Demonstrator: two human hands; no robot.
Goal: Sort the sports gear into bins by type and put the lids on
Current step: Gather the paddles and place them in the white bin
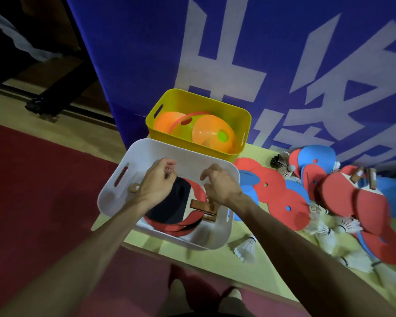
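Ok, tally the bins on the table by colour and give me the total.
yellow bin: 1
white bin: 1
Total: 2

Left hand (157,179) and right hand (220,184), fingers curled, hover over table tennis paddles (169,202) in white bin (133,156); yellow bin (192,99) behind holds orange disc cones (213,131).

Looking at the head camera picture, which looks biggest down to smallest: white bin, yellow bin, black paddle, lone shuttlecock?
1. white bin, though it sits nearer the camera, so the two bins may really match
2. yellow bin
3. black paddle
4. lone shuttlecock
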